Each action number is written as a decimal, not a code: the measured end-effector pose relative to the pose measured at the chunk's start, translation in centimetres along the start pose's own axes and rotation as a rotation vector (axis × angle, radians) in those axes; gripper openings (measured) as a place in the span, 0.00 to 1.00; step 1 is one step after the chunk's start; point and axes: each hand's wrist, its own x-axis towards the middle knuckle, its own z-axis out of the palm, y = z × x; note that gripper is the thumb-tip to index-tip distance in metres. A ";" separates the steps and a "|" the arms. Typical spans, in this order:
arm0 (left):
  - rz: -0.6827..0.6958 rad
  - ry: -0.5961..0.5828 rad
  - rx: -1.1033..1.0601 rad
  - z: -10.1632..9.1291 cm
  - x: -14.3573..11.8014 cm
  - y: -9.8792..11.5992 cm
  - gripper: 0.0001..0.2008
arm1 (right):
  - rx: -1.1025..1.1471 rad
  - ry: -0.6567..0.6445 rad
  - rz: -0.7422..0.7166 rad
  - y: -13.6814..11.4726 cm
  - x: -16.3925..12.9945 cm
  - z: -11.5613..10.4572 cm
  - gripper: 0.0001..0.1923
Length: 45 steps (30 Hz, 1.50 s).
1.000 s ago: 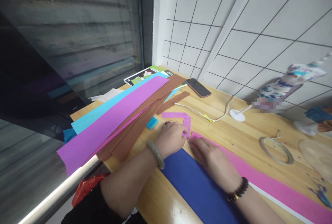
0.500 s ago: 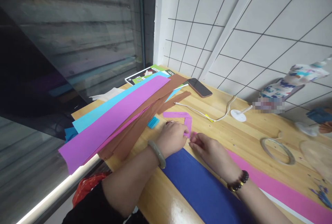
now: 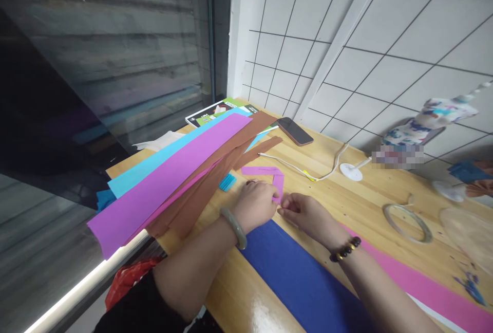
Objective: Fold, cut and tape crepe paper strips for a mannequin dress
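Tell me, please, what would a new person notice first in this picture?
Probably the long purple paper sheet, lying on cyan and brown strips at the wooden table's left side. Next, the left hand and right hand meeting at a folded purple strip mid-table, above a dark blue sheet.

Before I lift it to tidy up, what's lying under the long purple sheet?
Under the purple sheet show a light blue sheet on its far side and brown strips on its near side. Whatever lies beneath its middle is covered.

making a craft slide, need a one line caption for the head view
Left hand and right hand pinch a folded purple paper strip on a wooden table.
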 end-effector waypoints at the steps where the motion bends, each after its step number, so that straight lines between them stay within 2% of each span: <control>1: -0.002 -0.002 0.004 0.0 0.0 0.0 0.09 | 0.019 -0.014 0.009 -0.1 0.1 -0.1 0.08; 9: -0.012 -0.017 -0.006 -0.2 0.0 0.1 0.10 | 0.096 -0.100 -0.004 -0.4 -0.4 -0.5 0.12; 15: -0.004 -0.009 -0.001 -0.2 0.1 0.2 0.09 | -0.056 -0.035 -0.069 -0.1 -0.5 -0.2 0.08; 23: 0.024 0.012 0.054 -0.2 -0.1 0.1 0.07 | -0.235 -0.004 -0.110 -1.5 -2.0 -0.2 0.10; 27: 0.034 0.033 0.043 -0.2 -0.1 0.2 0.06 | -0.375 0.037 -0.128 -2.3 -2.6 0.4 0.11; 34: 0.033 0.040 0.010 0.2 0.0 -0.2 0.07 | -0.553 0.101 -0.110 -2.2 -2.4 1.6 0.10; 45: 0.027 0.039 0.033 0.0 -0.1 -0.1 0.07 | -0.592 0.131 -0.121 -2.3 -2.6 1.8 0.09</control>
